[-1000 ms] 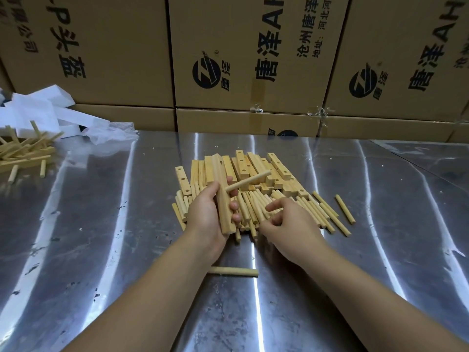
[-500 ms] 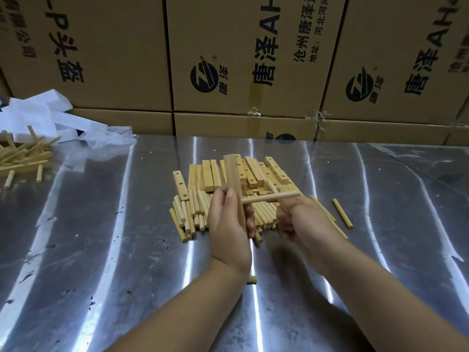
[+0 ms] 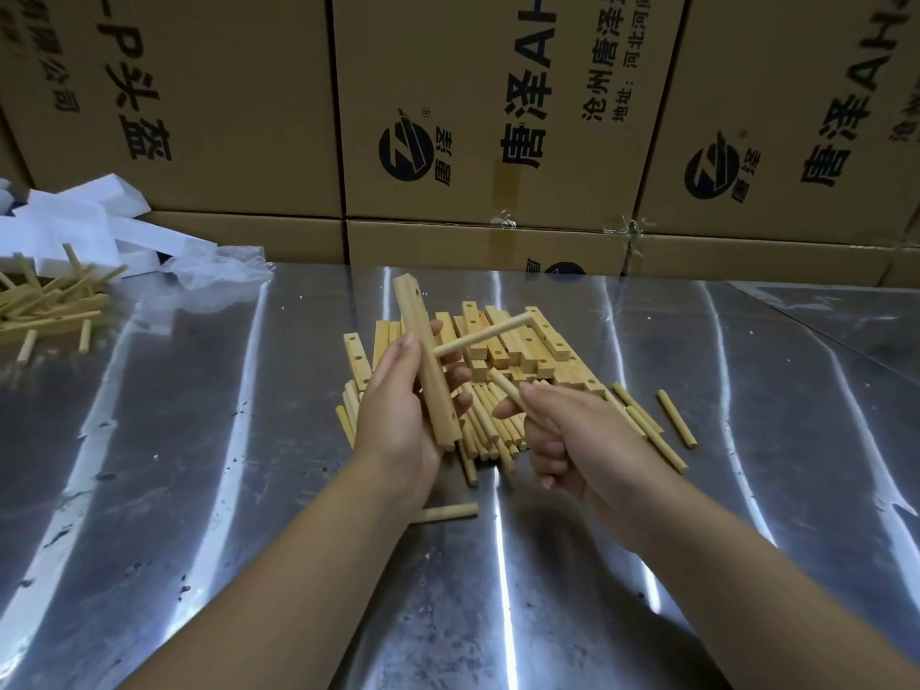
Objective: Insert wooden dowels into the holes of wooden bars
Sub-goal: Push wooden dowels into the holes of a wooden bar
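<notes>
Half a second ago the right hand (image 3: 572,440) was at the free end of the inserted dowel (image 3: 485,336); now it has come away toward the near side and pinches a second dowel (image 3: 505,388) between thumb and forefinger, the other fingers curled under, the dowel's far tip pointing up-left toward the wooden bar (image 3: 417,316). The bar has also swung, its top end now leaning far and left above the heap. The left hand (image 3: 398,415) grips that bar round its lower half, thumb on the left face and fingers wrapped behind, and the inserted dowel juts out to the right from a hole near the middle. Beneath the hands, bars (image 3: 547,346) lie stacked on the far side and loose dowels (image 3: 485,430) on the near side of the metal table (image 3: 199,440), with one stray dowel (image 3: 450,511) lying nearer. The cardboard boxes (image 3: 498,117) along the far edge are closed, so their contents cannot be seen. At far left lie a heap of wooden pieces (image 3: 45,311), white foam (image 3: 74,221) and a plastic bag (image 3: 219,271).
</notes>
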